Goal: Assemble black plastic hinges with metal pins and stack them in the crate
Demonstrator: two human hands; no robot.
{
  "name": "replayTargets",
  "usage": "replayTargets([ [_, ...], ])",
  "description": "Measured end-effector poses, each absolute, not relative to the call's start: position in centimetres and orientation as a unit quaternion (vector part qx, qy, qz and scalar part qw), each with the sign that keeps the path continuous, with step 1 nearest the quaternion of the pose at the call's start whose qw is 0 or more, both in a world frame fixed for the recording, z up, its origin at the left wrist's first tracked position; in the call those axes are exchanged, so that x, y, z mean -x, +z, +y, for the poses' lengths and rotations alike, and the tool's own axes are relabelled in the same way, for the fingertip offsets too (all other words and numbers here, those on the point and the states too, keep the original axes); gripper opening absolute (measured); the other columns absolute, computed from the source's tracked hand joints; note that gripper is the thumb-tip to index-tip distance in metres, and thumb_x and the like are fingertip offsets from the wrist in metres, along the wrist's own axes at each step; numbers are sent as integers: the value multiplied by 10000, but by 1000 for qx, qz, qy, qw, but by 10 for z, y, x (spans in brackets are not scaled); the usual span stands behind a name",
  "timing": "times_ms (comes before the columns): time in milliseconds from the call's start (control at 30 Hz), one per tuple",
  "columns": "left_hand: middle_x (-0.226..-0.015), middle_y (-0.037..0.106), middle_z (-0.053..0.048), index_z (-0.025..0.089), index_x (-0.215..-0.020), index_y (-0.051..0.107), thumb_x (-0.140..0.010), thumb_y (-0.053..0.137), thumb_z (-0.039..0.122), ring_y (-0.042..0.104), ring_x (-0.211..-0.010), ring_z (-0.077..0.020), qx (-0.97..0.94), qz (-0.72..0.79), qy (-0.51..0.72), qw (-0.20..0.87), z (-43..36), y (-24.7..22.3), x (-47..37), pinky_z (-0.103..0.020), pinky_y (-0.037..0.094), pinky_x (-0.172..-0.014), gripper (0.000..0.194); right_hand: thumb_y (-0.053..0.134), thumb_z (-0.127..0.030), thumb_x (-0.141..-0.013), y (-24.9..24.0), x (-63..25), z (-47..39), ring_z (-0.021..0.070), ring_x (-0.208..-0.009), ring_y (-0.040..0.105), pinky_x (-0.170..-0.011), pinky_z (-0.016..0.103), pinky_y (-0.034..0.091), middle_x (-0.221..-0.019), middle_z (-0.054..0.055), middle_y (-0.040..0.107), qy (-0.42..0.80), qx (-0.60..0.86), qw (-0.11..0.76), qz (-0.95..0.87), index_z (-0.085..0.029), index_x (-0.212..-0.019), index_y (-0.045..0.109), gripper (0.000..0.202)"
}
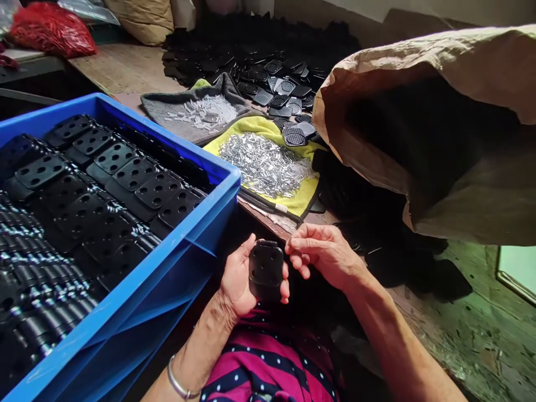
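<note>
My left hand (239, 279) is closed around a flat black plate (266, 269) with rounded corners and several small holes. Along the plate's top edge runs a hinge-like barrel. Just to the right, my right hand (320, 250) has thumb and forefinger pinched together close to that top corner. Whatever is in the pinch is too small to make out. Beyond both hands, a heap of small shiny metal pins (268, 164) lies on a yellow cloth (304, 205). Behind it, a grey cloth (161, 111) carries a pile of small whitish pieces (209, 111).
A blue crate (167, 262) at left holds rows of black plates (134, 173) with metal pins. Loose black parts (288, 95) are heaped at the back. An open brown paper sack (368, 184) stands at right. A red bag (52, 30) lies at the far left.
</note>
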State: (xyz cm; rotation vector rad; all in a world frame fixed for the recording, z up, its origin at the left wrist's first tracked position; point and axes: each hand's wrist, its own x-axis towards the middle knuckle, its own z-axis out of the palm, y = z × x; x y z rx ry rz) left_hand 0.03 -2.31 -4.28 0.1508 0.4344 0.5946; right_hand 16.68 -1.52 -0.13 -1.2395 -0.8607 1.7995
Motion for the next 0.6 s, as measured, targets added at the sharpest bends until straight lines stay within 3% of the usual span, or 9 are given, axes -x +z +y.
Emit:
replayTargets([
  [267, -716, 673, -140, 84, -805, 635, -891, 179, 532, 660, -562, -277, -54, 199, 277, 938, -23, -51, 2, -409, 499, -506, 646, 727, -184, -584, -9, -159, -15, 91, -359, 504, -312, 184, 398, -493, -3, 596, 689, 495, 409, -336, -130, -562, 555, 182],
  [367, -710, 678, -131, 91, -801, 634, -884, 194, 541, 663, -560, -276, -49, 200, 274, 940, -23, -52, 2, -403, 501, -505, 634, 701, -154, -598, -10, -159, -17, 75, -352, 475, -315, 183, 366, -545, -22, 604, 660, 493, 435, -365, -138, -693, 613, 130],
  [467, -706, 681, -120, 105, -790, 628, -880, 221, 536, 663, -555, -282, -51, 196, 285, 937, -23, -52, 1, -406, 501, -497, 599, 650, -149, -652, -8, -159, -20, 64, -383, 458, -353, 182, 378, -549, -38, 584, 623, 511, 429, -408, -150, -890, 673, 239],
  [600, -700, 675, -126, 92, -780, 627, -876, 227, 546, 660, -558, -281, -55, 199, 280, 938, -23, -55, 0, -398, 499, -491, 613, 658, -193, -671, -7, -158, -25, 86, -392, 488, -367, 198, 417, -493, -25, 569, 600, 545, 414, -413, -136, -793, 682, 136],
])
